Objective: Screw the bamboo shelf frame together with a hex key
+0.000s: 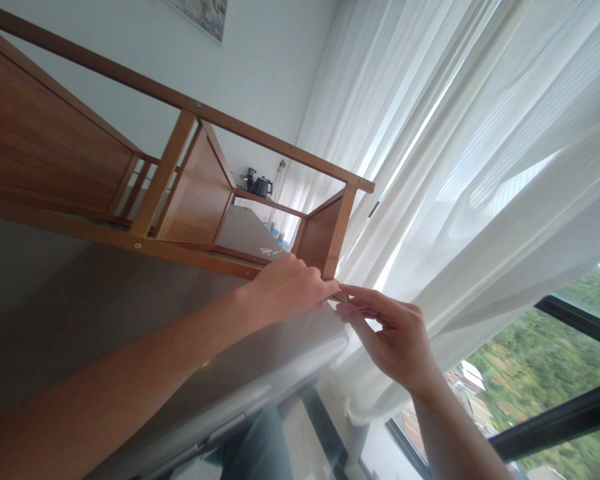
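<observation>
A brown wooden shelf rack (195,259) lies on its side on a grey tabletop (145,293). My left hand (293,287) is closed around the near lower rail at the rack's right end. Close by, my right hand (397,337) has its thumb and fingers drawn together at the tip of that same rail. Whatever sits between those fingertips is too small and too hidden to name. Screw heads show along the rails, and a wooden panel (200,187) spans the rack's middle.
White curtains (455,167) hang just right of the rack, beside a dark-framed window (575,393). The table's rounded edge (325,360) runs below my hands. A black kettle (263,187) stands beyond the rack. My leg (263,443) shows at the bottom.
</observation>
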The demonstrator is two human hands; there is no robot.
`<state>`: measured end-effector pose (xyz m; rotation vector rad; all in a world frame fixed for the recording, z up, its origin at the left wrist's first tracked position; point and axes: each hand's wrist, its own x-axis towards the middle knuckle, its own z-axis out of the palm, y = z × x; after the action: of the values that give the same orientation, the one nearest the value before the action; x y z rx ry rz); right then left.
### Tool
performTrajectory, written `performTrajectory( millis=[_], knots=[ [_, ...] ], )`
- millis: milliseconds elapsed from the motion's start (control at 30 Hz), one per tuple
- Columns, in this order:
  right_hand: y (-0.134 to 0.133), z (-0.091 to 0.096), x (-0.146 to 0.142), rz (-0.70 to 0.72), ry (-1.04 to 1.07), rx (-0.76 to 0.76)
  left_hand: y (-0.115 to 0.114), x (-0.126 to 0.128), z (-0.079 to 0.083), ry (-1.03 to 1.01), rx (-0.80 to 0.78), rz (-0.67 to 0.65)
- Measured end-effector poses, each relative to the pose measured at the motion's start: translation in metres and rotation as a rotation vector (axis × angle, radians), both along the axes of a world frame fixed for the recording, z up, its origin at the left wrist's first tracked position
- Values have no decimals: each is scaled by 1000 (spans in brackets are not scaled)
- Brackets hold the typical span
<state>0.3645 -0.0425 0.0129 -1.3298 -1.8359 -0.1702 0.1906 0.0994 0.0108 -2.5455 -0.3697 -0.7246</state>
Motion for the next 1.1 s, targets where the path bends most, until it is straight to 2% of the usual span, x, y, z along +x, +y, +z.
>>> performTrajectory(
  millis=[300, 733, 967, 1100],
  knots=[
    [0, 4, 0, -22, -29, 20, 0, -2, 2, -10, -7, -3],
    [-3, 10, -6, -122, -99, 93, 2, -3, 0, -7, -17, 1],
    [-3, 5, -12, -133, -159, 148, 1, -1, 0, -26, -23, -3],
    [-5, 1, -12, -122, -155, 120, 1, 0, -1, -26, -31, -3]
  ],
)
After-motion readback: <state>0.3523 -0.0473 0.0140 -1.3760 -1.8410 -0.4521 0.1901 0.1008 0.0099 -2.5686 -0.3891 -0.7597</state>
